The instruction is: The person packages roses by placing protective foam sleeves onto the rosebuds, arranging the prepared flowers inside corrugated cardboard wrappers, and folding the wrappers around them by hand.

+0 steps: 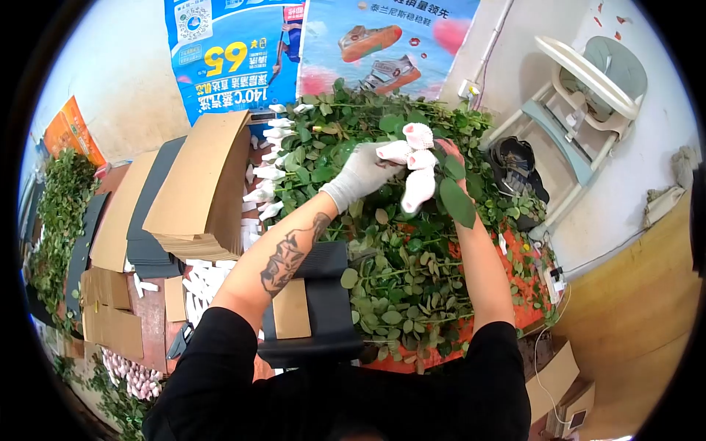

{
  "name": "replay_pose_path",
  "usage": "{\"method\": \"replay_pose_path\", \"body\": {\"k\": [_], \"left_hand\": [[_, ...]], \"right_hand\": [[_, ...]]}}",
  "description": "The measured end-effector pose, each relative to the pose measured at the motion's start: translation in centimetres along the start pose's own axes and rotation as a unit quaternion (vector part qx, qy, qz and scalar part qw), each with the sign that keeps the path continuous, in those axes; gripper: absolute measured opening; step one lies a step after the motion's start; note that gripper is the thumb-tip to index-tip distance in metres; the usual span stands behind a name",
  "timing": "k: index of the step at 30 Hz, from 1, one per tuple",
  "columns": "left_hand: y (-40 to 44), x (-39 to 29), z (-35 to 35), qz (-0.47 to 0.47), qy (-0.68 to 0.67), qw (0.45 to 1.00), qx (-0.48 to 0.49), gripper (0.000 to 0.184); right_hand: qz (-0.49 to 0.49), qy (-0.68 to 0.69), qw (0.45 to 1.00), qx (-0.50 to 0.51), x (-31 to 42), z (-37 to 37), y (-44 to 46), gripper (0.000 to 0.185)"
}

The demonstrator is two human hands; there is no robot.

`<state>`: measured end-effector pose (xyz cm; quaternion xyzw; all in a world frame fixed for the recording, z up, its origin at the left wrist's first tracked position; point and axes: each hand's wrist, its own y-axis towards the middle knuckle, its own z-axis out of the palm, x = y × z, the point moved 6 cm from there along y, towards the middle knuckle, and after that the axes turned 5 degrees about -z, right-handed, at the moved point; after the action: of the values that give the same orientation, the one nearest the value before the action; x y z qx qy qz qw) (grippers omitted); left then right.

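Note:
Several pale pink roses point(420, 189), their buds wrapped in white net sleeves, are bunched between my two hands above the leafy pile. My left hand point(369, 173), in a light grey glove, is closed around the stems just beneath the buds, its fingertips partly hidden. On the other side my right hand point(450, 153) grips the same bunch, mostly covered by large green leaves point(457, 202). Under both hands lies a thick heap of rose stems and leaves point(404, 294). Along its left edge, a row of white-sleeved buds point(271, 173) points left.
A stack of brown cardboard sheets point(195, 176) stands left, beside dark sheets point(154, 213). Loose white sleeves point(206, 287) lie near a black stand point(316, 301) holding a cardboard piece. A high chair point(581, 110) and a black bag point(515, 169) are at right.

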<state>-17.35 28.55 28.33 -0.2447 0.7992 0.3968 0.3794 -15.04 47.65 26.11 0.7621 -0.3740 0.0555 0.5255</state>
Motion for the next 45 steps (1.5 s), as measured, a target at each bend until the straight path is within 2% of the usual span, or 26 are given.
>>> {"method": "replay_pose_path", "body": {"k": [1, 2, 3, 4, 5, 8, 10, 11, 14, 15, 16, 18, 20, 21, 22, 23, 24, 25, 27, 30, 34, 37, 40, 42, 44, 45], "left_hand": [[0.5, 0.3, -0.2, 0.019, -0.117, 0.993, -0.019, 0.029], [0.8, 1.3, -0.7, -0.005, -0.162, 0.986, -0.028, 0.027], [1.1, 2.7, -1.0, -0.091, -0.316, 0.943, -0.043, 0.025], [1.5, 4.5, -1.1, -0.173, -0.46, 0.869, -0.055, 0.024], [2.9, 8.2, -1.2, -0.111, -0.543, 0.833, -0.01, 0.025], [1.8, 10.4, -4.7, -0.236, -0.502, 0.81, -0.189, 0.02], [3.1, 17.9, -7.4, -0.207, -0.556, 0.77, -0.234, 0.016], [2.6, 19.2, -9.0, -0.246, -0.51, 0.796, -0.215, 0.016], [-0.4, 21.2, -12.5, -0.363, -0.391, 0.825, -0.185, 0.026], [-1.4, 19.0, -13.2, -0.342, -0.281, 0.876, -0.191, 0.037], [-2.5, 16.6, -13.9, -0.323, -0.162, 0.91, -0.203, 0.048], [-4.7, 16.3, -15.5, -0.228, -0.131, 0.948, -0.181, 0.059], [-8.5, 12.7, -16.6, -0.157, -0.114, 0.974, -0.119, 0.058], [-10.8, 10.1, -17.2, -0.159, -0.073, 0.978, -0.116, 0.054], [-12.9, 8.1, -17.6, -0.161, -0.03, 0.98, -0.111, 0.049], [-15.5, 8.7, -18.5, -0.159, -0.017, 0.982, -0.104, 0.048], [-18.2, 9.3, -19.4, -0.159, -0.002, 0.983, -0.094, 0.047], [-20.5, 8.2, -19.0, -0.178, -0.002, 0.98, -0.089, 0.046], [-24.4, 5.3, -16.8, -0.23, 0.028, 0.971, -0.051, 0.044], [-26.3, -0.4, -10.7, -0.136, 0.194, 0.958, 0.16, 0.051], [-29.3, -1.1, -6.2, -0.136, 0.261, 0.919, 0.263, 0.062], [-32.0, 0.4, -5.6, -0.129, 0.261, 0.923, 0.25, 0.057], [-34.2, 1.5, -4.8, -0.124, 0.256, 0.933, 0.222, 0.049], [-35.0, 2.4, -4.0, -0.168, 0.255, 0.92, 0.247, 0.047], [-35.8, 3.0, -3.0, -0.174, 0.264, 0.915, 0.249, 0.046], [-35.8, 3.1, -2.9, -0.155, 0.265, 0.928, 0.21, 0.042]], "right_hand": [[0.017, -0.002, 1.0, 0.005, -0.2, -0.1, -0.1, 0.037], [0.025, -0.002, 1.0, 0.004, -0.1, -0.4, -0.3, 0.038], [0.032, -0.002, 0.999, -0.014, 0.2, -0.9, -1.1, 0.038], [0.036, 0.001, 0.998, -0.043, 0.7, -1.7, -2.0, 0.039], [0.04, 0.006, 0.995, -0.095, 1.3, -2.8, -3.2, 0.039], [0.029, -0.018, 0.947, -0.319, 2.3, -8.1, -7.5, 0.04], [0.026, -0.076, 0.89, -0.448, 2.5, -12.6, -10.4, 0.041], [0.033, -0.101, 0.868, -0.484, 2.4, -14.8, -11.6, 0.042], [0.078, -0.101, 0.861, -0.493, 2.0, -22.4, -13.7, 0.043], [0.083, -0.057, 0.868, -0.487, 2.3, -25.1, -14.3, 0.043], [0.067, 0.067, 0.848, -0.522, 3.8, -27.5, -14.3, 0.042], [-0.091, 0.342, 0.861, -0.365, 4.7, -34.5, -16.0, 0.04], [-0.041, 0.204, 0.85, -0.483, 10.7, -37.8, -16.9, 0.041], [-0.033, -0.014, 0.897, -0.44, 14.0, -39.5, -17.4, 0.042], [-0.008, -0.302, 0.863, -0.404, 17.3, -41.2, -18.1, 0.044], [-0.012, -0.507, 0.769, -0.39, 20.6, -42.6, -19.0, 0.048], [0.017, -0.673, 0.672, -0.307, 23.4, -43.2, -18.4, 0.045], [0.02, -0.812, 0.535, -0.232, 26.2, -43.8, -17.9, 0.043], [0.033, -0.8, 0.559, -0.214, 28.7, -45.3, -16.2, 0.042], [0.068, -0.695, 0.696, -0.167, 28.4, -39.4, -11.5, 0.042], [0.108, -0.599, 0.792, 0.045, 24.5, -23.3, -5.8, 0.041], [0.081, -0.538, 0.804, 0.239, 22.3, -9.2, -3.3, 0.041], [0.048, -0.501, 0.774, 0.386, 22.3, 2.6, -2.9, 0.04], [0.03, -0.499, 0.744, 0.444, 22.2, 8.3, -4.1, 0.04], [-0.015, -0.488, 0.746, 0.452, 20.6, 12.1, -6.3, 0.04], [-0.063, -0.473, 0.767, 0.429, 19.5, 13.5, -7.9, 0.041]]}}
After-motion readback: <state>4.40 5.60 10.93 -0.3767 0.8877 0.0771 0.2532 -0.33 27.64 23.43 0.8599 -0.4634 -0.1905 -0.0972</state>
